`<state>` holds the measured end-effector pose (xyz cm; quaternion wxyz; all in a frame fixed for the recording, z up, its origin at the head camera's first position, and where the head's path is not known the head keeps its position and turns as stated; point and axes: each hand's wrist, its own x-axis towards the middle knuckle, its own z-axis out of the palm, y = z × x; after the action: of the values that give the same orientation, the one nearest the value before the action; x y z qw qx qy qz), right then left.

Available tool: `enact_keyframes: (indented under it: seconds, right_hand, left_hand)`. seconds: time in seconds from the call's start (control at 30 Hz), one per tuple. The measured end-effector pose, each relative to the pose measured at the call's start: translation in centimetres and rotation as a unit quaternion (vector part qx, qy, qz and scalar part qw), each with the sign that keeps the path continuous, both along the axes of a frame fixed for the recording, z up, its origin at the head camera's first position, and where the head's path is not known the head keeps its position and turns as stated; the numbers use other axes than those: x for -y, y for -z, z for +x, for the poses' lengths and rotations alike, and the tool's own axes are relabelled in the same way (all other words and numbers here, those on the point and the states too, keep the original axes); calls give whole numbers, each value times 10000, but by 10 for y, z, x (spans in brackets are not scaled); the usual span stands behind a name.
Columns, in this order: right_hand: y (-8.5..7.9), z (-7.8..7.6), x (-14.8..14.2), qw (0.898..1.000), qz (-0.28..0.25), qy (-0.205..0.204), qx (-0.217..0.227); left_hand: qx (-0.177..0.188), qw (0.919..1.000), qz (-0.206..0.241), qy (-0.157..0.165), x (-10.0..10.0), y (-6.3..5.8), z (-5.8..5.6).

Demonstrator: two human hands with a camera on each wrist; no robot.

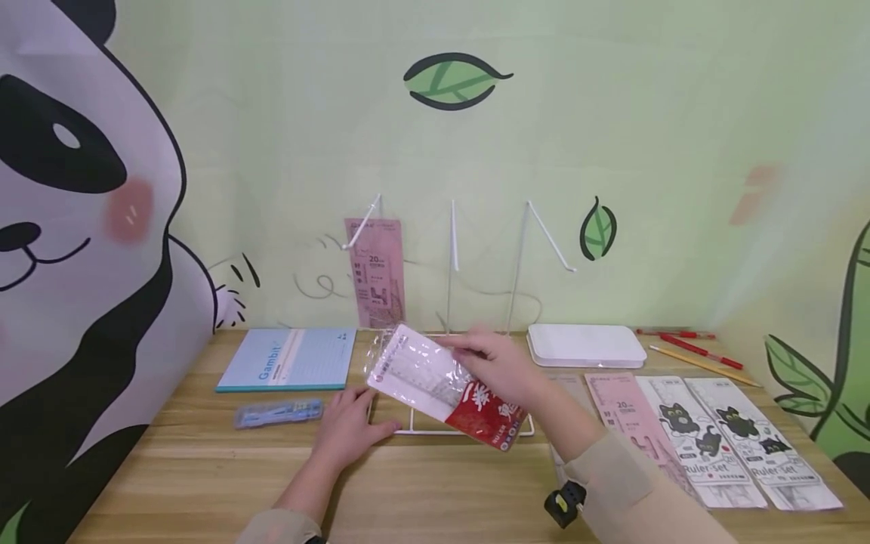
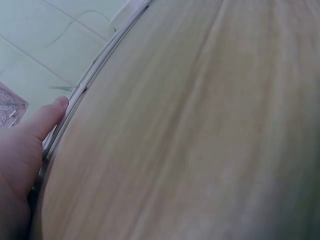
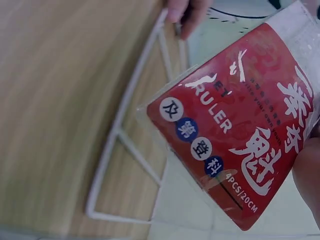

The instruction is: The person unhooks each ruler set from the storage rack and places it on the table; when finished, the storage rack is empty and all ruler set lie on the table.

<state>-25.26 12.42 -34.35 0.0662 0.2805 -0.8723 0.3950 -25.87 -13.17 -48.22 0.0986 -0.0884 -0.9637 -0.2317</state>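
Note:
My right hand (image 1: 499, 366) grips a clear-wrapped ruler set (image 1: 435, 385) with a white and red card, tilted over the base of a white wire display rack (image 1: 469, 434). Its red end with white lettering fills much of the right wrist view, where the hand shows only at the edge. At the rack's front left corner, my left hand (image 1: 347, 427) holds the base wire, its thumb (image 2: 47, 117) lying along it. One pink ruler pack (image 1: 376, 272) hangs on the rack's left hook; the middle hook (image 1: 455, 242) and right hook (image 1: 552, 238) carry nothing.
A blue notebook (image 1: 288, 359) and a blue pen-like pack (image 1: 279, 413) lie on the left. To the right are a white case (image 1: 586, 345), red pens (image 1: 700, 351), a pencil (image 1: 707, 366), another pink pack (image 1: 632, 419) and two cat-printed ruler sets (image 1: 703, 442). A printed wall stands behind.

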Motion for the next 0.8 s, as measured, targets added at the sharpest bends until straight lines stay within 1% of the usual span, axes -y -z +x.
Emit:
enact_keyframes:
  seconds: [0.17, 0.4, 0.6, 0.8]
  right_hand:
    - [15, 1, -9, 9990, 338, -302, -43]
    - [30, 3, -17, 9957, 513, -644, 431]
    - [41, 6, -20, 9904, 676, -865, 841]
    - [50, 7, -19, 9846, 951, -1145, 921]
  left_hand:
    - [-60, 10000, -38, -2, 0, -1, 0]
    - [-102, 9999, -3, -46, -1, -2, 1]
    - [-5, 10000, -53, -38, -1, -3, 1]
    - [34, 9999, -85, -72, -1, -4, 2]
